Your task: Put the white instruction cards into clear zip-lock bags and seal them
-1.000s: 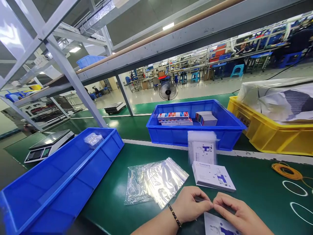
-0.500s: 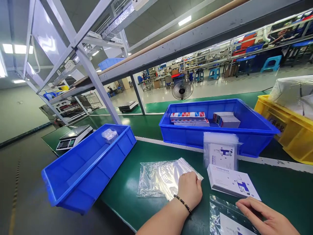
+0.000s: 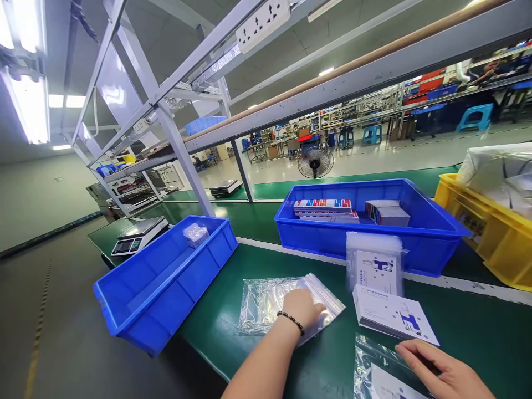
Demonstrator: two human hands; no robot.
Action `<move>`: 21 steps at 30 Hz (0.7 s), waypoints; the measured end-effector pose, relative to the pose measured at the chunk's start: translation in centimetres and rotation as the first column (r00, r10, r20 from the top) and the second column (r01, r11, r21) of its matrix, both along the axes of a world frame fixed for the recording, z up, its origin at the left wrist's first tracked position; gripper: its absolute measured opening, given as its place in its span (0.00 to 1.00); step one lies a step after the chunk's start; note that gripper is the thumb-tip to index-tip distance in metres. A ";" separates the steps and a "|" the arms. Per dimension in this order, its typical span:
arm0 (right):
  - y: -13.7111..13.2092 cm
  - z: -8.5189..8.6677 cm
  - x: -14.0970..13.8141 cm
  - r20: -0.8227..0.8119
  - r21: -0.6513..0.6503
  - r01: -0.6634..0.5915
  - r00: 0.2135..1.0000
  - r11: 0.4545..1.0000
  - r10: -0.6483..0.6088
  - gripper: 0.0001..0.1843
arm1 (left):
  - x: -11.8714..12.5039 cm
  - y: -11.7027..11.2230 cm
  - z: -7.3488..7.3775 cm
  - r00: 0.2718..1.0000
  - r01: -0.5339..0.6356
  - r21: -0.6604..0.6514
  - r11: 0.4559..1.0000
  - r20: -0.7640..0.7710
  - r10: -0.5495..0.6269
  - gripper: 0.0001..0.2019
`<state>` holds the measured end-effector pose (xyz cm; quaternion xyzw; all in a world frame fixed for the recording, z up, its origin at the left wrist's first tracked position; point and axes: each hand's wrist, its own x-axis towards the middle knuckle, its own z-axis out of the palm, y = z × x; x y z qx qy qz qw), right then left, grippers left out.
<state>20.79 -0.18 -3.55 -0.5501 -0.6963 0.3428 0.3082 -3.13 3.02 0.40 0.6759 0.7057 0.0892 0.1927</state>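
Note:
My left hand (image 3: pixel 300 310) rests on a loose stack of clear plastic zip bags (image 3: pixel 326 296). Its thumb points right, while its other fingers are bent down out of sight. At the lower right, my right hand (image 3: pixel 443 366) has thumb and index finger closed at the top edge of a clear zip bag (image 3: pixel 366 360). Inside that bag lies a white printed card (image 3: pixel 393 385), cut off by the frame's bottom. Just beyond it sits a stack of white cards (image 3: pixel 393 313) with a purple print. Behind the stack are bagged cards (image 3: pixel 376 269) beside a blue bin.
A blue bin (image 3: pixel 366 235) holding printed boxes stands behind the cards. Another blue bin (image 3: pixel 166 293) with a small clear-wrapped bundle sits at left, by a scale (image 3: pixel 141 235). A yellow crate (image 3: pixel 490 233) is at right. A shelf rail (image 3: pixel 332 91) crosses above the green table (image 3: pixel 224 299).
My left hand has shifted left across the zip bags, its thumb now apart from the fist. My right hand stays at the bag with the card. The view has tilted up slightly.

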 end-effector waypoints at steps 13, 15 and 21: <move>-2.0 2.2 -2.7 -0.115 0.083 -0.032 0.993 0.996 0.041 0.23 | -0.6 -2.0 1.6 0.988 0.149 -0.013 0.989 -0.033 -0.149 0.12; -2.1 2.0 -2.8 -0.155 0.076 -0.056 0.986 0.996 0.067 0.24 | 0.9 -3.3 2.6 0.975 0.221 -0.015 0.975 -0.016 -0.222 0.12; -1.3 0.3 -1.8 -0.009 0.105 -0.105 0.994 0.989 0.107 0.26 | 4.6 -5.5 2.7 0.927 0.375 -0.040 0.926 -0.005 -0.375 0.16</move>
